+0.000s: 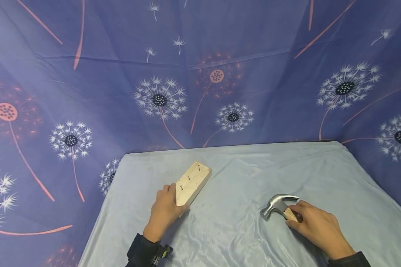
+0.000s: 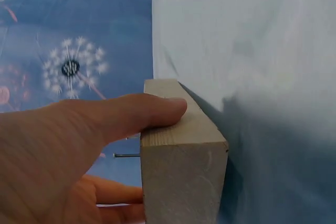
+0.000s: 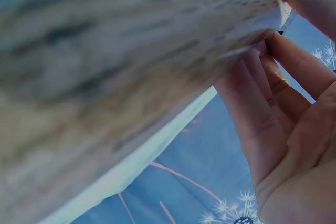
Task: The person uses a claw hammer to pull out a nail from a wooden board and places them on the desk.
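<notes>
A pale wooden block [image 1: 194, 182] lies slantwise on the cloth, with several nails [image 1: 188, 178] standing in its upper face. My left hand [image 1: 165, 207] grips the block's near end, thumb on one side and fingers on the other. In the left wrist view the thumb presses along the block [image 2: 184, 177], and one nail [image 2: 127, 155] sticks out of it. To the right, a claw hammer [image 1: 276, 204] has a steel head and a wood-patterned handle [image 3: 131, 51]. My right hand [image 1: 315, 226] pinches that handle close below the head between thumb and fingers.
A light satin cloth [image 1: 234, 222] with wrinkles covers the table. Behind it and at both sides hangs a blue-purple dandelion-print fabric [image 1: 260, 92]. A dark sleeve [image 1: 142, 250] with a strapped device shows at the left wrist.
</notes>
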The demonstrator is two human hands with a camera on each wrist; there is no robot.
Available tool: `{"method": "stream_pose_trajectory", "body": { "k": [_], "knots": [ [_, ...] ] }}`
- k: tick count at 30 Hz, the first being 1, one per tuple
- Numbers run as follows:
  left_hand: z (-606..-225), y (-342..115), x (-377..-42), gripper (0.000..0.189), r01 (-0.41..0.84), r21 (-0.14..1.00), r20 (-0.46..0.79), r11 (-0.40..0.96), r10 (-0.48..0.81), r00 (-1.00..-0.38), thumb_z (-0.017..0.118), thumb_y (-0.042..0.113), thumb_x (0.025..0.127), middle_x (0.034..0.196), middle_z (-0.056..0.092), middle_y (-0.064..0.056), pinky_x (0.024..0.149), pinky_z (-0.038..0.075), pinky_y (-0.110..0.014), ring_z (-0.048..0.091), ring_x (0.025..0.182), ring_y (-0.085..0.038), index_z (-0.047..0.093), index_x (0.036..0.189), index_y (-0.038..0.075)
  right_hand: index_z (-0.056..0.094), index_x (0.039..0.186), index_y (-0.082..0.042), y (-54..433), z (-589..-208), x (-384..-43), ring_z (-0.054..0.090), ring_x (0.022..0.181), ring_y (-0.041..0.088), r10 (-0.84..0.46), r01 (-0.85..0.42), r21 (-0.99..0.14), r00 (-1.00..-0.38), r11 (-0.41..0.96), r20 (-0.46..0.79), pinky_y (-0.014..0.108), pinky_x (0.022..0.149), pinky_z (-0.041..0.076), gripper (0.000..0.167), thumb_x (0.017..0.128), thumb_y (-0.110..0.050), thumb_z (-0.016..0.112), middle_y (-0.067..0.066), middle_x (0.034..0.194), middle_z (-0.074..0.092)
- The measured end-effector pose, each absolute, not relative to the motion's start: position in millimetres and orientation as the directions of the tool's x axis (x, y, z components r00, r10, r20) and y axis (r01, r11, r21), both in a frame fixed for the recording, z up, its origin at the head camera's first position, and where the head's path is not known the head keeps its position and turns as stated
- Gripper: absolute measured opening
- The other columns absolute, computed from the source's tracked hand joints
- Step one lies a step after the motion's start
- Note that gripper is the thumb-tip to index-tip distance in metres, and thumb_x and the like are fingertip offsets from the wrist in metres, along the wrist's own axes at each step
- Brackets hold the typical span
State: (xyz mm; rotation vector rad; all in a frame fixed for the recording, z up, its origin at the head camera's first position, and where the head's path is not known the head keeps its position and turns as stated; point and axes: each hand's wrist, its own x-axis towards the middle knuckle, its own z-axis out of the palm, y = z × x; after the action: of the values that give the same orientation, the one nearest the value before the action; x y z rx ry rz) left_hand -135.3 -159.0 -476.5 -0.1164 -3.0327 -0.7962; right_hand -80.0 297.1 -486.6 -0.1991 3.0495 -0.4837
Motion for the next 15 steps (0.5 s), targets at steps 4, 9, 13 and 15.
{"method": "stream_pose_trajectory", "body": {
  "k": [4,9,13,15],
  "knots": [
    [-475,-148,-127,0.087,0.087,0.483,0.022,0.871,0.088,-0.996,0.097,0.029,0.076,0.126,0.059,-0.022,0.072,0.056,-0.053,0.055,0.104,-0.036,0.055,0.144,-0.006,0.08,0.109,-0.021,296,-484,-80,0.047,0.066,0.005,-0.129,-0.118,-0.316,-0.992,0.941,-0.013,0.035,0.055,0.041,0.035,0.08,-0.035,0.094,-0.015,0.085,0.053],
    [-476,-134,-120,0.09,0.123,0.483,0.03,0.867,0.123,-0.992,0.099,0.026,0.074,0.122,0.057,-0.024,0.072,0.056,-0.05,0.055,0.101,-0.037,0.054,0.142,-0.011,0.079,0.107,-0.024,294,-479,-81,0.042,0.063,0.001,-0.152,-0.161,-0.306,-0.987,0.938,0.053,0.032,0.053,0.038,0.033,0.079,-0.034,0.095,-0.018,0.083,0.049],
    [-475,-121,-115,0.092,0.145,0.485,0.035,0.862,0.147,-0.988,0.101,0.024,0.072,0.118,0.056,-0.024,0.071,0.055,-0.048,0.054,0.099,-0.036,0.053,0.14,-0.013,0.081,0.112,-0.021,290,-472,-86,0.04,0.063,-0.001,-0.181,-0.201,-0.283,-0.979,0.938,0.096,0.031,0.053,0.037,0.037,0.079,-0.032,0.095,-0.019,0.082,0.047],
    [-474,-115,-112,0.093,0.153,0.49,0.028,0.858,0.16,-0.987,0.102,0.025,0.071,0.118,0.055,-0.024,0.071,0.054,-0.047,0.054,0.099,-0.035,0.053,0.14,-0.013,0.081,0.116,-0.019,287,-468,-88,0.039,0.063,-0.002,-0.191,-0.214,-0.282,-0.976,0.935,0.107,0.03,0.053,0.037,0.04,0.08,-0.029,0.095,-0.019,0.083,0.046]
  ]
}}
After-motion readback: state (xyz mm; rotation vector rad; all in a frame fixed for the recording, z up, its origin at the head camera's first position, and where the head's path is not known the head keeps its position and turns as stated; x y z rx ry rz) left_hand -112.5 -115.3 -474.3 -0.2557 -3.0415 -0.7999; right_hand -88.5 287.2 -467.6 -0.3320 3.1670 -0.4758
